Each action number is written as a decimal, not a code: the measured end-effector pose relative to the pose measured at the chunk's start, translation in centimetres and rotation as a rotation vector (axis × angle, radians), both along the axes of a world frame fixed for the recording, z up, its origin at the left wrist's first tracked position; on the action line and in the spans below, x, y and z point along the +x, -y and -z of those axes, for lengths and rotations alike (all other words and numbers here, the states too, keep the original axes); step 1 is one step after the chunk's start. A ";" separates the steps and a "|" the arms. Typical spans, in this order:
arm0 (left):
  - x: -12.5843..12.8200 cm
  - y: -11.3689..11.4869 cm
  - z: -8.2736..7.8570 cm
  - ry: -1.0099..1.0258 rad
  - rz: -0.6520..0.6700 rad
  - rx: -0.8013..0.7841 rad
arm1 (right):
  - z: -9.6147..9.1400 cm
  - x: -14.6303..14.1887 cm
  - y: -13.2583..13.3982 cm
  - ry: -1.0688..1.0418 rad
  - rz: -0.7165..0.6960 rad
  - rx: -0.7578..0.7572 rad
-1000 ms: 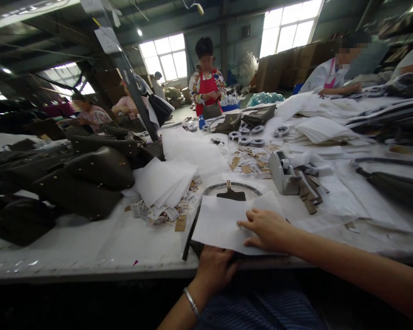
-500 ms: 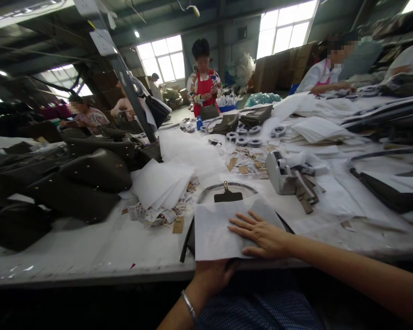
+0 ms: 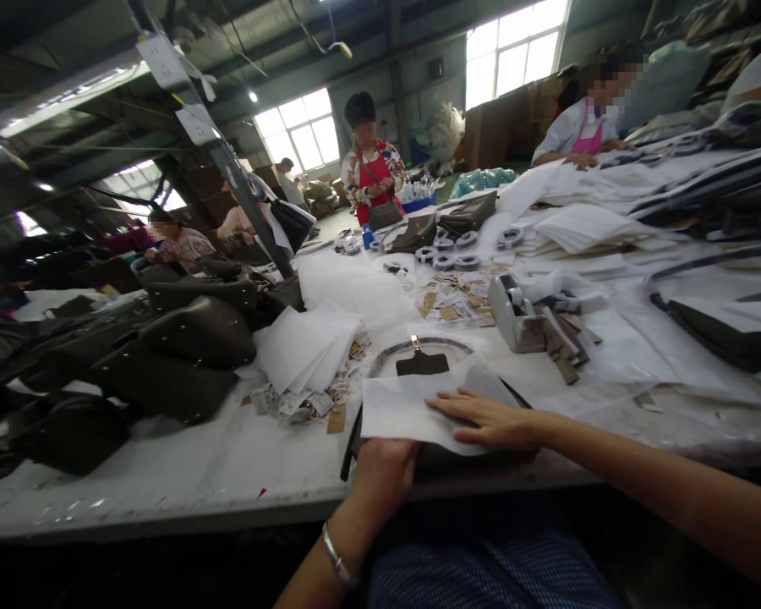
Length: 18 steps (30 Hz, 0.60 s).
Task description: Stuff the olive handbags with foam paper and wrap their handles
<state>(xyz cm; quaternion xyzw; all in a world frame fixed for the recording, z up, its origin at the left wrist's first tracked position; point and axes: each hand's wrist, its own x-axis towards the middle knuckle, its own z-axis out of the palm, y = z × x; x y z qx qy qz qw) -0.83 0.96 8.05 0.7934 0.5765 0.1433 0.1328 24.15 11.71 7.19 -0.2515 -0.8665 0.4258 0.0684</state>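
Observation:
A white sheet [image 3: 399, 406] of thin wrapping material lies over a dark olive handbag [image 3: 457, 461] at the table's front edge. My right hand [image 3: 491, 420] rests on the sheet's right part, fingers stretched out. With its fingers curled, my left hand [image 3: 384, 474] grips the sheet's near edge at the left; the fingertips are hidden beneath it. Beyond the sheet lie the bag's wrapped handle [image 3: 379, 362] and a dark tag with a metal clip [image 3: 422, 362]. A dark strap end [image 3: 347, 465] sticks out at the left.
Dark handbags [image 3: 190, 355] are piled at the left. White sheets [image 3: 308, 342] lie over loose paper tags [image 3: 336, 419]. A grey tape dispenser [image 3: 513, 313] stands right of centre, near brown strips [image 3: 561, 355]. Across the table, a person in a red apron [image 3: 374, 182] handles a bag.
My left hand has come up from below the table edge to the sheet's near edge. That edge has moved back, uncovering more of the handbag's front. My right hand stays on the sheet.

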 end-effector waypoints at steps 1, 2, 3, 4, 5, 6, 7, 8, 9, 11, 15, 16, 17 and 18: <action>-0.1 -1.1 -0.3 0.018 -0.005 -0.004 | -0.2 0.1 -0.6 -0.040 0.045 -0.113; -0.1 -2.2 -0.5 0.043 0.002 -0.005 | -0.3 0.1 -1.1 -0.092 0.104 -0.232; -0.1 -3.2 -0.7 0.071 0.019 -0.009 | -0.2 0.2 -1.7 -0.156 0.168 -0.350; 0.0 -4.1 -0.9 0.100 0.039 -0.015 | 0.0 0.2 -2.2 -0.226 0.228 -0.458; 0.1 -4.8 -1.0 0.125 0.062 -0.024 | 0.3 0.2 -2.6 -0.297 0.277 -0.548; 0.3 -5.3 -1.1 0.147 0.085 -0.035 | 0.7 0.2 -2.9 -0.358 0.308 -0.618; 0.5 -5.7 -1.1 0.165 0.103 -0.047 | 1.1 0.1 -3.1 -0.405 0.324 -0.665; 0.7 -5.9 -1.1 0.181 0.121 -0.062 | 1.5 0.1 -3.2 -0.438 0.333 -0.693; 0.8 -6.1 -1.0 0.197 0.142 -0.081 | 1.8 0.0 -3.2 -0.461 0.345 -0.706; 1.0 -6.5 -0.6 0.234 0.190 -0.123 | 2.2 -0.1 -3.2 -0.483 0.377 -0.705; 0.8 -7.1 0.0 0.310 0.233 -0.180 | 2.2 -0.2 -3.0 -0.469 0.417 -0.668; 0.7 -7.1 0.1 0.322 0.221 -0.182 | 2.1 -0.1 -2.9 -0.440 0.423 -0.644; 0.6 -7.0 0.2 0.329 0.203 -0.180 | 2.0 -0.1 -2.7 -0.396 0.437 -0.605; 0.6 -6.9 0.3 0.331 0.181 -0.178 | 2.0 0.0 -2.6 -0.345 0.451 -0.554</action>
